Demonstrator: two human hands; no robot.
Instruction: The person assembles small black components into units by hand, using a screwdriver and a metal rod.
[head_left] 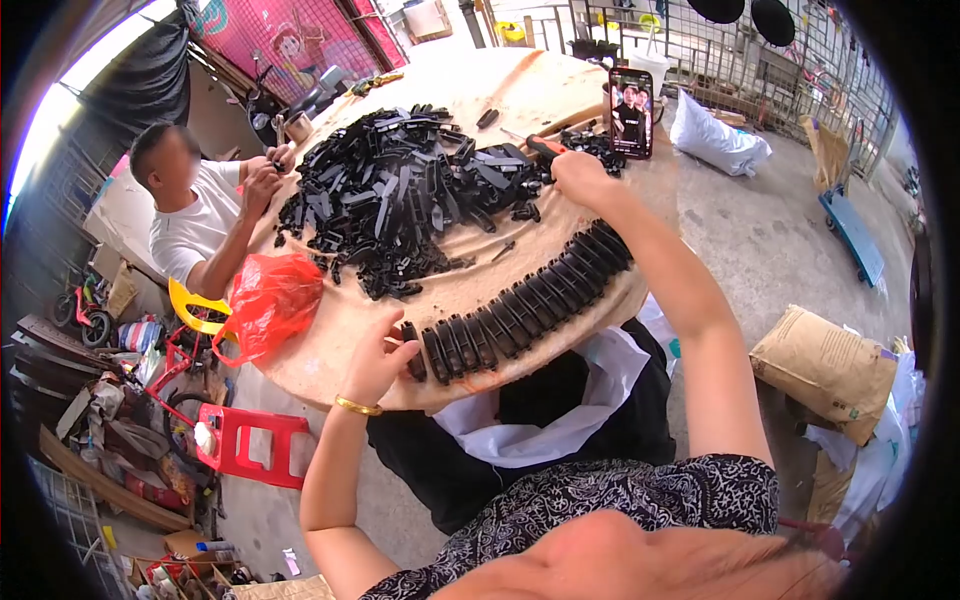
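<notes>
Head view: my left hand [378,358] touches the leftmost black plastic part [413,364] of the curved row [520,308] at the table's near edge, its closure unclear; my right hand [582,182] grips an orange-handled tool [546,147] farther right.

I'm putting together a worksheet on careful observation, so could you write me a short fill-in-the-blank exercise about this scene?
1. The person's left hand is at one end of the row of plastic parts, which are coloured ____.
2. The tool with the orange-red handle is in the person's ____ hand.
3. A gold-coloured bangle circles the person's ____ wrist.
4. The plastic bag at the table's left edge is coloured ____.

Missing words: black; right; left; red.
</notes>
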